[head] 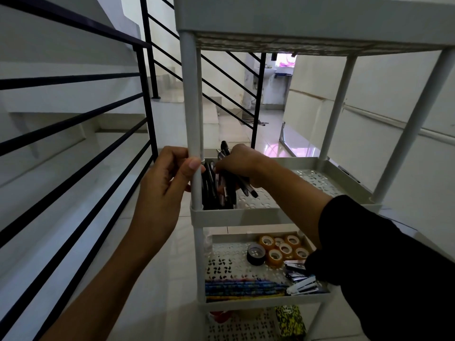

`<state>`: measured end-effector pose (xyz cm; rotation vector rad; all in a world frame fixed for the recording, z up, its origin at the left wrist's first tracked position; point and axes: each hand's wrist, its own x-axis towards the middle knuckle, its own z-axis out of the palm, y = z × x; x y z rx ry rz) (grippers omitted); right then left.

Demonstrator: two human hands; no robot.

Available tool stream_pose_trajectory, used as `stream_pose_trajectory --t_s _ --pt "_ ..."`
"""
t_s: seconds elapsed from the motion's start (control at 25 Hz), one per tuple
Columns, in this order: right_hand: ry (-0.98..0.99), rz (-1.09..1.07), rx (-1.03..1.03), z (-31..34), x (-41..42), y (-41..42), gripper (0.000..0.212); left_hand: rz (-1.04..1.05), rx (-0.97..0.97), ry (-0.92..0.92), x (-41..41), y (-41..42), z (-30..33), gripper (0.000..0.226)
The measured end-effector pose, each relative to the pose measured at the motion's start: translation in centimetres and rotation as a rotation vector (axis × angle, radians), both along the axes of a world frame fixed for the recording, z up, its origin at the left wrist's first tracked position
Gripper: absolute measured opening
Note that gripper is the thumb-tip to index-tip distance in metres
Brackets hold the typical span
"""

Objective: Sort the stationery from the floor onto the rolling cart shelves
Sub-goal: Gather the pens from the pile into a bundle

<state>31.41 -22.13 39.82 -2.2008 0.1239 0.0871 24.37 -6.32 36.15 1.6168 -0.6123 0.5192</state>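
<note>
Pens — bunched in right hand — over cart shelf.

White cart; black pens; amber tape rolls; black railing.

Bundle of dark pens is sitting in the grey plastic cart's middle shelf, left corner; amber tape rolls are lying on the shelf below.

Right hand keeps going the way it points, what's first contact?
Likely the upright pens in the shelf's left corner; the right hand, holding its own bundle, points left toward them. The depth gap is unclear.
</note>
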Motion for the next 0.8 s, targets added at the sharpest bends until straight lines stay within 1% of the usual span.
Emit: stream_pose_trajectory --t_s 0.16,0.28,0.44,0.56,0.64,0.8 --pt "-0.044 -0.069 -0.047 -0.3 1.3 -0.7 0.026 -0.011 0.004 0.000 0.2 0.2 0.0 0.026" --pt "-0.054 -0.059 -0.098 -0.4 1.6 -0.5 0.030 -0.017 0.002 -0.001 0.2 0.2 0.0 0.020" --pt "-0.094 -0.083 -0.110 -0.4 2.0 -0.7 0.021 -0.027 0.001 -0.007 0.3 0.2 -0.2 0.017" --pt "-0.139 -0.131 -0.099 -0.2 2.2 -1.3 0.021 -0.033 0.007 -0.013 0.5 0.3 -0.1 0.023" --pt "-0.137 -0.130 -0.106 -0.1 2.0 -1.4 0.020 -0.036 0.004 -0.013 0.5 0.4 -0.2 0.021" --pt "-0.147 -0.131 -0.185 -0.6 1.9 -0.8 0.018 -0.038 0.002 -0.016 0.4 0.3 -0.2 0.017"
